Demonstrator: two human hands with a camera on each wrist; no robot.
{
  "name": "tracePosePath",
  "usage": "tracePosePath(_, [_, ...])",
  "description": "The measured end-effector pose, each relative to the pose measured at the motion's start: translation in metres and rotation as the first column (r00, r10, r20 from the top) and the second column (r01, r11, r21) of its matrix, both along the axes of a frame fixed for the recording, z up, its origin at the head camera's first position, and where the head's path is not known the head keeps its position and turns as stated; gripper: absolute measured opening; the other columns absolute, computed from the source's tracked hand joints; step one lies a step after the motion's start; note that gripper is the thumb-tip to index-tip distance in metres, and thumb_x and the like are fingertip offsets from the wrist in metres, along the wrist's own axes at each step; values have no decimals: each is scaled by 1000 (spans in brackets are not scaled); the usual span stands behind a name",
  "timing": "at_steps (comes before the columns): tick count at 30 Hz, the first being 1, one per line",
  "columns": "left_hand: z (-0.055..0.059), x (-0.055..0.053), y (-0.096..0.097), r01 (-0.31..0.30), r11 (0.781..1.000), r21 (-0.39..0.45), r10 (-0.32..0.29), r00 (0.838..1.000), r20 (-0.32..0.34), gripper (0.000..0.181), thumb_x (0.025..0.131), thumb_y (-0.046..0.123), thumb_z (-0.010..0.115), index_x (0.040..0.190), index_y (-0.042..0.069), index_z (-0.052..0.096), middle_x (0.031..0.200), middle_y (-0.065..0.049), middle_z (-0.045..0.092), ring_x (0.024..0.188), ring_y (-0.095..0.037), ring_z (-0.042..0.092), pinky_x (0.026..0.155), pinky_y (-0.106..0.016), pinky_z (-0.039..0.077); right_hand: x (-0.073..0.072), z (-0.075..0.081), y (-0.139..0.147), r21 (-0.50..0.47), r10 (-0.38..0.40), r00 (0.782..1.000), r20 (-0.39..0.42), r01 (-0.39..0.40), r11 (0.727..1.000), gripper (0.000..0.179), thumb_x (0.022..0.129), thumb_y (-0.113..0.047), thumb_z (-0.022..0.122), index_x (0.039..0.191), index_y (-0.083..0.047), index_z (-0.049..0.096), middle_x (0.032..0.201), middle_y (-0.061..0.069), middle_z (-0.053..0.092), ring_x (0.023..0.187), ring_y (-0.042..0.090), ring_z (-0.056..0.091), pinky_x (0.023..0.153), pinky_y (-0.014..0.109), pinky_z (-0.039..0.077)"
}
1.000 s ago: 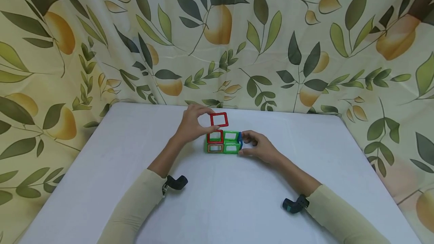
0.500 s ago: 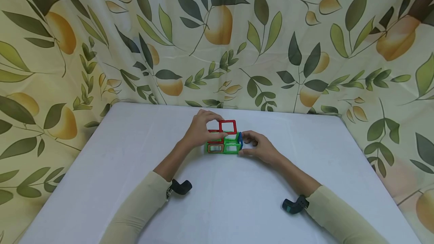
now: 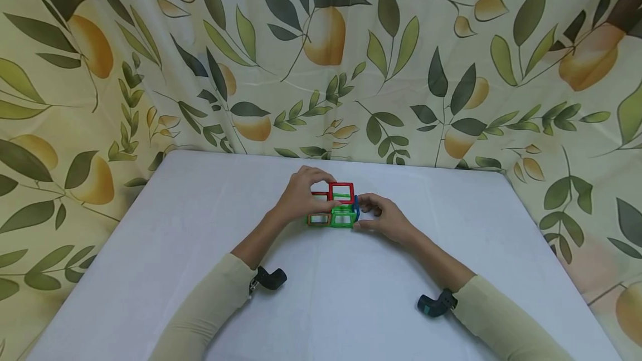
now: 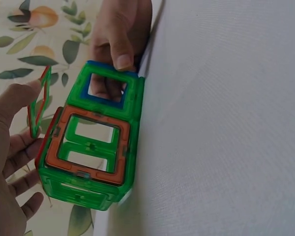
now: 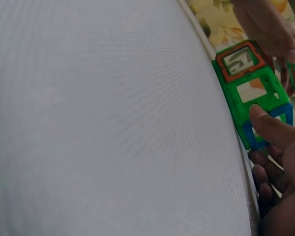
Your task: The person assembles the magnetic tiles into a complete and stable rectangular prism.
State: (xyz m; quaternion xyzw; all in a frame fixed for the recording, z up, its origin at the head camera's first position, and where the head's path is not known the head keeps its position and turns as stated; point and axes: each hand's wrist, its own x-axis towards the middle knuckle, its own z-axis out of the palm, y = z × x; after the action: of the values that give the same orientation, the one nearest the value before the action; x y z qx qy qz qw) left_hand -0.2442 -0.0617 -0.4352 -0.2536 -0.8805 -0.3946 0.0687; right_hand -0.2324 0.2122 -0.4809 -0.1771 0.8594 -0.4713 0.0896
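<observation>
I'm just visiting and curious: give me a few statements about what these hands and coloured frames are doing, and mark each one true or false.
1. The left hand holds a red square plastic frame over the green block of joined frames. True.
2. The right hand lies flat on the white table, away from the block. False: its thumb and fingers grip the block's blue end frame.
3. An orange square frame sits on one face of the block. True.
4. The table stands before a plain grey wall. False: a cloth printed with leaves and fruit hangs behind it.
</observation>
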Motion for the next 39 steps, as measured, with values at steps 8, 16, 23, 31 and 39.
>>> tracePosePath(8, [-2, 2, 3, 4, 1000, -14, -4, 1000, 1, 48, 82, 38, 90, 123, 17, 76, 128, -3, 71, 128, -24, 50, 105, -54, 42, 1, -1, 0, 0, -3, 1000, -4, 3, 1000, 64, 84, -16, 91, 139, -1, 61, 121, 11, 66, 111, 30, 57, 94, 46, 43])
tracePosePath(16, [-4, 4, 5, -2, 999, -43, 2, 1000, 3, 48, 82, 39, 90, 123, 17, 76, 130, -3, 70, 128, -24, 51, 106, -55, 41, 2, 3, -1, 14, 0, 1000, 2, 0, 1000, 64, 84, -17, 91, 139, -2, 62, 121, 10, 67, 111, 29, 58, 95, 45, 43])
tracePosePath(23, [-8, 4, 6, 2, 998, -62, -4, 1000, -20, 46, 83, 39, 90, 122, 17, 77, 129, -3, 71, 123, -24, 53, 102, -52, 43, 2, 3, -1, 21, -5, 1000, -1, 5, 1000, 64, 83, -19, 91, 138, -3, 62, 122, 9, 67, 111, 29, 57, 95, 43, 43])
tracePosePath(31, [-10, 5, 7, 7, 996, -86, -11, 999, -46, 46, 83, 42, 89, 121, 18, 78, 127, -2, 72, 119, -23, 54, 97, -50, 44, 3, 3, -1, 16, -9, 1000, 2, 9, 1000, 65, 83, -18, 91, 139, -4, 62, 128, 9, 67, 113, 28, 59, 96, 41, 44])
tracePosePath(39, [-12, 5, 8, -5, 994, -109, 1, 999, -35, 48, 83, 45, 88, 122, 19, 78, 127, -1, 72, 118, -22, 54, 98, -48, 44, 2, 2, -1, 17, -10, 1000, -7, 10, 1000, 65, 83, -19, 91, 139, -3, 62, 125, 9, 67, 113, 29, 59, 96, 44, 45])
